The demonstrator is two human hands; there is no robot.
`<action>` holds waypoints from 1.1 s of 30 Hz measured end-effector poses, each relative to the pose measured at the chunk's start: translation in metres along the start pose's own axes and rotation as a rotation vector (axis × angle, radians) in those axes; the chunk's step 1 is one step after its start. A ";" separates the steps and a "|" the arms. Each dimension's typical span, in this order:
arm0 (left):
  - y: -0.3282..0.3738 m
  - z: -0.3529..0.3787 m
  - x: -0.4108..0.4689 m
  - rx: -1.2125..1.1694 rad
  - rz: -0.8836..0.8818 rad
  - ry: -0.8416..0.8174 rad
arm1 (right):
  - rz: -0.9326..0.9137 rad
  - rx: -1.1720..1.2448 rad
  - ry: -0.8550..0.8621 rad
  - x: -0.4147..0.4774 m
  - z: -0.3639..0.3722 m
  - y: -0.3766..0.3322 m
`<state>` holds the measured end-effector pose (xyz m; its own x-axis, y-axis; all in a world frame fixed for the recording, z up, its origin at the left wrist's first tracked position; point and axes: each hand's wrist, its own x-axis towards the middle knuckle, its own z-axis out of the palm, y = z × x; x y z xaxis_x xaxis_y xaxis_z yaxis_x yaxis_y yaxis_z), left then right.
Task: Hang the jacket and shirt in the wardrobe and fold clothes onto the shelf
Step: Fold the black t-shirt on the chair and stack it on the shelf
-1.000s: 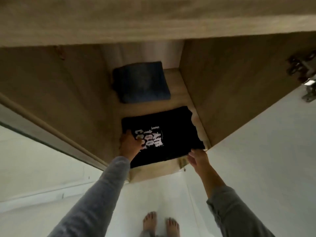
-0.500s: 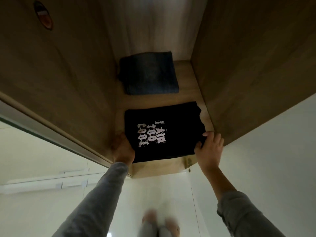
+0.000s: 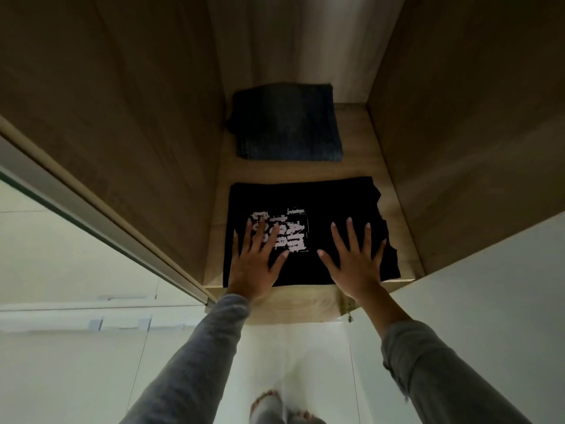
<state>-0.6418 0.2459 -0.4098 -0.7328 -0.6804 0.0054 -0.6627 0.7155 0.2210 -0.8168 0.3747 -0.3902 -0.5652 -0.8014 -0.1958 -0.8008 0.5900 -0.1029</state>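
My left hand (image 3: pixel 255 264) lies flat on the black T-shirt (image 3: pixel 336 203), fingers straight and fanned apart, palm down, fingertips over the white print (image 3: pixel 295 234). My right hand (image 3: pixel 356 264) does the same on the plain right half, fingers spread, thumb out to the left. Neither hand is curled round or pinching anything. The two hands sit side by side with a gap between the thumbs, both on the near part of the shirt. Grey sleeves (image 3: pixel 198 347) cover both forearms; the right one is pushed up off the wrist.

The T-shirt is folded into a rough rectangle, print face up, with blocky distressed lettering that is partly hidden by my left fingers. Its left and far edges run straight. The right edge is uneven, with layers stepping out toward the near right corner. It lies on the near part of the wooden shelf (image 3: pixel 360 169), its near edge close to the shelf front.

Folded dark denim (image 3: pixel 287 123) lies farther back on the same shelf, apart from the shirt with a strip of bare wood between them. Wooden side panels (image 3: pixel 137 117) stand left and right, with a pale back panel (image 3: pixel 299 41) behind. Blurred bare feet (image 3: pixel 266 399) show on the white floor (image 3: pixel 305 347) below.
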 end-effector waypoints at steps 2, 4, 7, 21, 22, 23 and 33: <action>-0.009 -0.003 0.005 0.002 -0.022 0.013 | -0.002 -0.003 0.004 0.008 0.000 -0.009; -0.021 -0.005 0.008 -0.011 -0.045 0.000 | -0.007 0.015 0.024 0.016 0.002 -0.020; -0.036 -0.007 0.009 0.006 -0.078 -0.003 | -0.015 0.022 0.038 0.020 0.005 -0.033; -0.042 -0.007 -0.013 -0.033 -0.159 0.012 | 0.008 0.032 0.171 -0.005 0.016 -0.029; -0.042 -0.007 -0.014 -0.035 -0.156 0.025 | 0.015 0.031 0.175 -0.006 0.016 -0.030; -0.043 -0.007 -0.015 -0.035 -0.157 0.043 | 0.018 0.033 0.174 -0.007 0.016 -0.031; -0.036 -0.010 -0.037 0.003 -0.212 -0.009 | -0.053 0.112 0.071 -0.010 0.014 -0.028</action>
<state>-0.5890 0.2437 -0.4079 -0.5782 -0.8144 -0.0495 -0.8026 0.5569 0.2138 -0.7863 0.3676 -0.3989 -0.5386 -0.8342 -0.1186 -0.8049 0.5510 -0.2205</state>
